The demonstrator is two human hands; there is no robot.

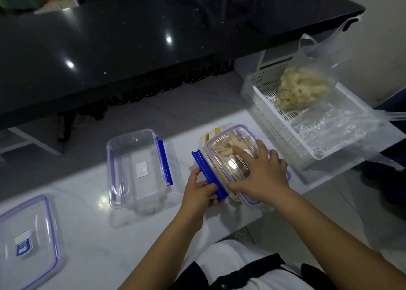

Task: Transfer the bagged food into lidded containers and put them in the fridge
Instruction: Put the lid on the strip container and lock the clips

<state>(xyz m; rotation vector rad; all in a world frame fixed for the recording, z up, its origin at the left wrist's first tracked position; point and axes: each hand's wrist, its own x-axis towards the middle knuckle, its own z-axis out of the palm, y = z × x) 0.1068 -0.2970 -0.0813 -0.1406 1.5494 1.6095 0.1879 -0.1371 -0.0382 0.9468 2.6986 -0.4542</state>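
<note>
Blue clip (207, 175) at centre frame, pinched by the left hand (198, 190) while the flat, open right hand (262, 171) presses the lid (228, 155) onto the filled container (203, 141); even downward pressure should precede snapping.

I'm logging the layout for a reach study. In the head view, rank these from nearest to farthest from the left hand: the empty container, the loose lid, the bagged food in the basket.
From the left hand:
1. Empty container, just to its left on the white counter.
2. Bagged food, far right, in the white basket.
3. Loose lid, far left, by the counter's near edge.
</note>
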